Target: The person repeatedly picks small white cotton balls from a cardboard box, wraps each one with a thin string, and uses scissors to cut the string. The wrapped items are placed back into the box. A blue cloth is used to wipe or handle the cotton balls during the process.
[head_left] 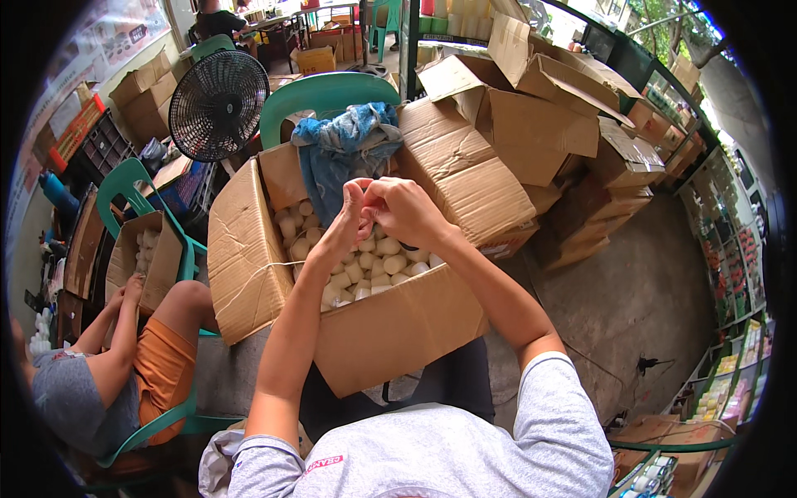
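Observation:
Both my hands meet above an open cardboard box (403, 328) full of short, off-white, candle-like cylinders (393, 265). The fingers of my left hand (342, 228) are closed, with the thumb pointing up. My right hand (407, 207) touches it from the right, its fingers curled into a pinch. Whatever lies between the fingertips is hidden or too small to name. A thin pale string (264, 270) hangs over the box's left flap and runs toward my left wrist. Just beyond my hands, a blue and grey cloth (349, 137) drapes over the box's far edge.
A green plastic chair (324, 90) stands behind the box, beside a black fan (218, 105). Stacked cartons (540, 116) rise at the back right. At left, a seated person (108, 373) holds a smaller carton (154, 253) of white pieces. Shelves (735, 365) line the right side.

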Available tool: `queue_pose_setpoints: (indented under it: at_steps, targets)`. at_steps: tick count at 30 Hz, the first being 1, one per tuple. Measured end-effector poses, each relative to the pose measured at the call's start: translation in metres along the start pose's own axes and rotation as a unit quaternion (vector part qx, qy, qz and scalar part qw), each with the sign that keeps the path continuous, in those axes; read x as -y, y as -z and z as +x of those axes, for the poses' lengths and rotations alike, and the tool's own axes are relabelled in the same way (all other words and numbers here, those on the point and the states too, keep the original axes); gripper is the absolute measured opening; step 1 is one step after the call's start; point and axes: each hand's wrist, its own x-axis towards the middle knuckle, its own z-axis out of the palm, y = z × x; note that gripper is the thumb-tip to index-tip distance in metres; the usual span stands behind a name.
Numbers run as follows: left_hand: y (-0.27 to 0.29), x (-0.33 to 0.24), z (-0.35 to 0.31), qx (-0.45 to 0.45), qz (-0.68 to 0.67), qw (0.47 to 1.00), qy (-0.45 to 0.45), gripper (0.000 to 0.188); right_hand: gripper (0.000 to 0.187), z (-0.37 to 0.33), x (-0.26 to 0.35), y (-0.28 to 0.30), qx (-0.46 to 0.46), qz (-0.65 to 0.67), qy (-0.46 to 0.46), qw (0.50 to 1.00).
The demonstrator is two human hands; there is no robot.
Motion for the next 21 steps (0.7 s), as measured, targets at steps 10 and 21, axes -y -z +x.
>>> queue_pose_setpoints:
  at_steps: [10, 21]
  targets:
    - [0.002, -0.005, 0.002, -0.258, 0.145, 0.944, -0.145, 0.038, 0.009, -0.016, -0.008, 0.002, -0.196, 0.219, -0.217, 0.931]
    - [0.014, -0.008, -0.004, 0.006, 0.036, 0.999, 0.013, 0.022, 0.014, -0.026, -0.002, -0.014, -0.137, 0.036, 0.124, 0.982]
